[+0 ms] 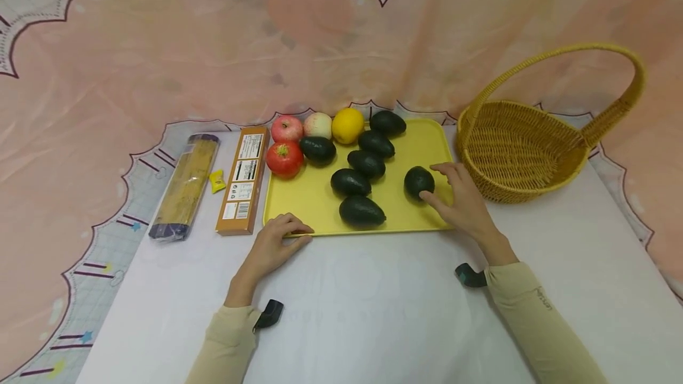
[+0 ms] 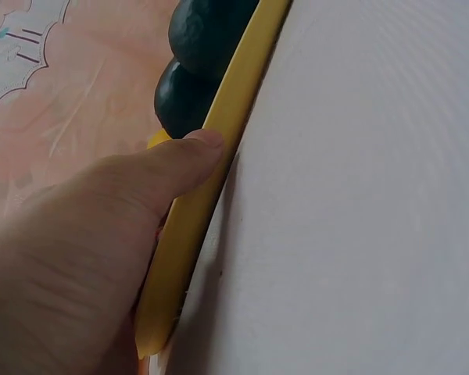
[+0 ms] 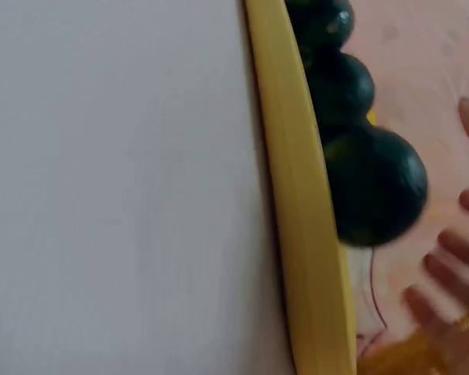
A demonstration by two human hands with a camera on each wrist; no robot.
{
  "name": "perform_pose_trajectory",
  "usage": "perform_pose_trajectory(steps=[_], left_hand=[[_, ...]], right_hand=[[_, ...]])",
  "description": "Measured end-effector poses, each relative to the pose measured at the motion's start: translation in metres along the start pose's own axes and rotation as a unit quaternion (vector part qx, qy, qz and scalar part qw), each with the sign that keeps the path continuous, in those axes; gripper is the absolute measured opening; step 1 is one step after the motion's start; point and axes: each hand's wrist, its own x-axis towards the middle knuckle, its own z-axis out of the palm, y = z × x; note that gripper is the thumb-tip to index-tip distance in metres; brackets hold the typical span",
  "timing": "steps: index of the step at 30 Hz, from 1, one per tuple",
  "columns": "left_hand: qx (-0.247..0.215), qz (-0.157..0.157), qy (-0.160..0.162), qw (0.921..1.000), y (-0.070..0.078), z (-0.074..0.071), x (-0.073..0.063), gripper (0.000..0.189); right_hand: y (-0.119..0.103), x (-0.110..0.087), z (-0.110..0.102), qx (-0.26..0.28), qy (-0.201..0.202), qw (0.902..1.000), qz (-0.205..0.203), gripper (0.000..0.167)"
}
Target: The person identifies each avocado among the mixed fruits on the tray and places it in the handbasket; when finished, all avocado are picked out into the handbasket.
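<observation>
Beside a dark green avocado [image 1: 418,183], on the right part of the yellow tray [image 1: 427,135], is my right hand [image 1: 460,201]. Its thumb and fingers are spread; in the right wrist view they stand apart from the avocado [image 3: 379,187]. My left hand [image 1: 274,245] rests at the tray's front left corner. In the left wrist view its thumb [image 2: 184,160] lies straight on the tray rim [image 2: 191,234], while its other fingers are hidden. Several more avocados [image 1: 362,212] lie along the tray's middle, up to the back edge, and one lies among the fruit at left.
A red pomegranate [image 1: 285,159], a pink apple [image 1: 287,129], a pale apple-like fruit [image 1: 318,125] and a yellow-orange fruit [image 1: 348,125] fill the tray's back left. Left of it lie a brown box [image 1: 243,182], a yellow packet [image 1: 217,181] and a noodle package [image 1: 187,185]. A handled wicker basket [image 1: 523,147] stands right.
</observation>
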Motion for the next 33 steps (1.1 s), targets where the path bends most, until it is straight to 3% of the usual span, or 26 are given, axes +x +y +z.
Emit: perform_pose_trajectory(steps=[5, 10, 17, 22, 33], left_hand=[[0.003, 0.002, 0.006, 1.0, 0.0, 0.002, -0.003, 0.015], [0.01, -0.002, 0.009, 0.9999, 0.001, 0.004, -0.004, 0.015], [0.013, -0.006, 0.012, 0.9998, 0.0, 0.003, -0.004, 0.014], [0.021, -0.014, 0.013, 0.9996, 0.0, 0.001, -0.006, 0.014], [0.017, -0.003, 0.016, 0.9997, 0.0, 0.004, -0.004, 0.014]], right_hand=[[-0.009, 0.009, 0.019, -0.017, -0.073, 0.992, 0.102, 0.084], [-0.013, 0.015, 0.027, -0.038, -0.095, 0.9861, 0.131, 0.096], [-0.016, 0.02, 0.033, -0.035, -0.058, 0.9901, 0.123, 0.08], [-0.018, 0.021, 0.033, -0.022, -0.057, 0.9933, 0.098, 0.069], [-0.015, 0.021, 0.015, 0.007, -0.015, 0.9985, 0.053, 0.056]])
